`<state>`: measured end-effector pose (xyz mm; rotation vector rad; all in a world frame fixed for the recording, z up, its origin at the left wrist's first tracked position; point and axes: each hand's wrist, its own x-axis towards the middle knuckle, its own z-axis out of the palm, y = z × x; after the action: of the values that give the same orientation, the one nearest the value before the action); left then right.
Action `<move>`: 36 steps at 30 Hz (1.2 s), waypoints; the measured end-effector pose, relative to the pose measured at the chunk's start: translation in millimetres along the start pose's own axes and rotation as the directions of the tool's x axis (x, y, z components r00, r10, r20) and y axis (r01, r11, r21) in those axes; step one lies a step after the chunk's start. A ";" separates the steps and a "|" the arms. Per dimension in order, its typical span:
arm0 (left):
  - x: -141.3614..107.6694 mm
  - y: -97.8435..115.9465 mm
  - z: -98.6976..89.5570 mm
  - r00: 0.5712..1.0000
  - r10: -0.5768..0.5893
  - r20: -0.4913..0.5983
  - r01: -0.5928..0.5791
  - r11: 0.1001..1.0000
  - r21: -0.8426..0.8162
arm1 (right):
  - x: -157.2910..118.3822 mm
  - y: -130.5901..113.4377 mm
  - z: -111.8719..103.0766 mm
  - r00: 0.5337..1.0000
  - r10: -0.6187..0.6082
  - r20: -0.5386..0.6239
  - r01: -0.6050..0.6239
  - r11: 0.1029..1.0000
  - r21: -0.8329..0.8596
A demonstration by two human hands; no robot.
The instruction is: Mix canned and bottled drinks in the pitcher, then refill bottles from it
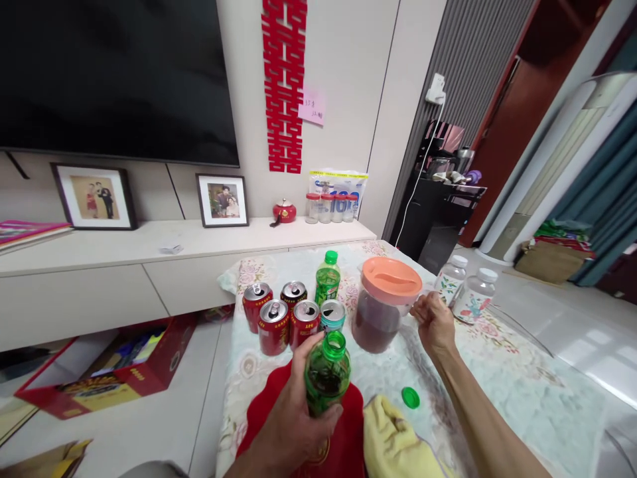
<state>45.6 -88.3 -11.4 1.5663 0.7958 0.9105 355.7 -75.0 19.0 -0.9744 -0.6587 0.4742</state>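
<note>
My left hand (298,411) is wrapped around an uncapped green plastic bottle (327,378) with dark liquid inside, upright above a red mat (263,411). My right hand (434,322) is closed at the right side of a clear pitcher (377,325), where its handle would be; the fingers hide the grip. The pitcher has an orange lid (391,279) and holds dark liquid. A green cap (411,398) lies on the tablecloth beside a crumpled yellow cloth (393,438). Behind the bottle stand several opened drink cans (273,326) and a capped green bottle (327,279).
Two lidded clear bottles (475,295) stand on the right of the floral tablecloth (527,378). Beyond the table, a white cabinet (199,242) carries framed photos (222,200), a red pot (284,211) and red-lidded jars (326,208). A red box (149,372) sits on the floor at left.
</note>
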 end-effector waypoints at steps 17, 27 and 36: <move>-8.2 33.7 20.8 0.975 -0.206 -0.087 0.192 0.970 -0.151 | -62.5 -19.0 -97.3 0.830 0.503 0.241 -0.276 0.746 -0.606; -16.6 42.3 44.8 0.953 -0.139 -0.268 0.099 0.983 -0.156 | -73.9 0.4 -101.2 0.644 0.527 0.555 0.112 0.652 -0.750; -18.5 28.4 61.3 0.913 -0.093 -0.398 0.089 0.996 -0.029 | -75.9 -2.0 -94.6 0.680 0.457 0.574 0.177 0.657 -0.733</move>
<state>91.2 -137.8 7.7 1.3366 1.1403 1.1827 367.8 -180.8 -39.0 -1.6679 -1.6129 0.7915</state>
